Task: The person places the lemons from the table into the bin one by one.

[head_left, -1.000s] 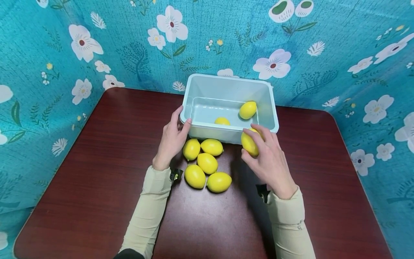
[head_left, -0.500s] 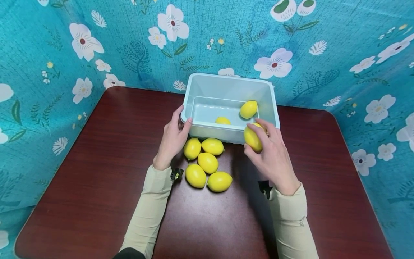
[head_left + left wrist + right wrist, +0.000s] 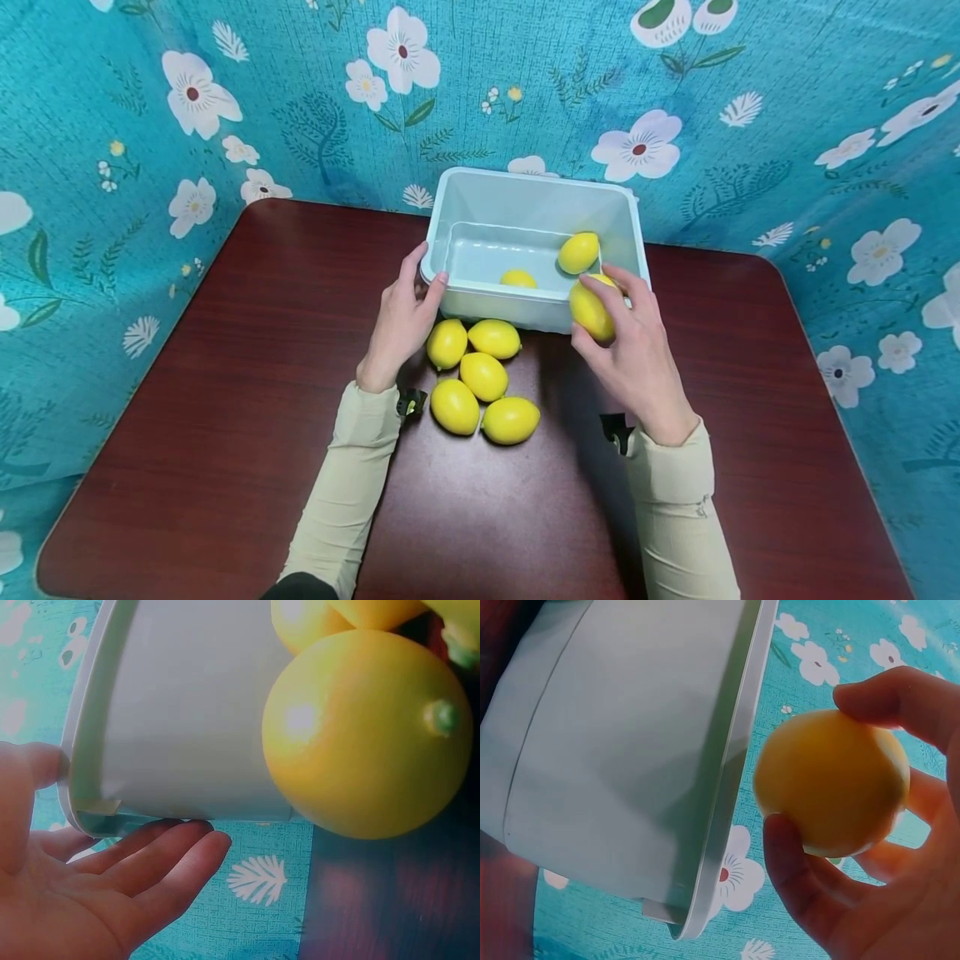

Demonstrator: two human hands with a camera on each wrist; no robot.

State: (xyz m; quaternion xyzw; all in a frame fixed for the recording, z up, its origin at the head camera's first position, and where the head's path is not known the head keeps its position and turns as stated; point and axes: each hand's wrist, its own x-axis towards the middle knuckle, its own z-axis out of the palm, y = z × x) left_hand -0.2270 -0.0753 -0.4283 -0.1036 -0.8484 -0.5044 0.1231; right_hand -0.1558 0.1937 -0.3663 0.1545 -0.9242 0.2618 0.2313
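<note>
A pale blue plastic bin (image 3: pixel 491 302) stands at the back of the table, with two lemons (image 3: pixel 578 252) inside. The left hand (image 3: pixel 399 327) holds its front left corner; in the left wrist view the thumb is on the rim and the fingers lie along the side wall (image 3: pixel 187 712). Between thumb and fingertips, the right hand (image 3: pixel 637 362) grips another lemon (image 3: pixel 592 308) at the bin's front right rim. From the right wrist, that lemon (image 3: pixel 829 784) shows just beyond the rim. Several lemons (image 3: pixel 483 377) lie grouped on the table before the bin.
The dark red-brown table (image 3: pixel 225 375) extends to both sides of the arms. Teal floral cloth (image 3: pixel 480 83) hangs behind the bin and along both sides. The grouped lemons sit between the two forearms, close to the left wrist.
The right hand has moved slightly away and to the right with its lemon, from in front of the bin's wall up to its rim. The left hand keeps its place on the corner.
</note>
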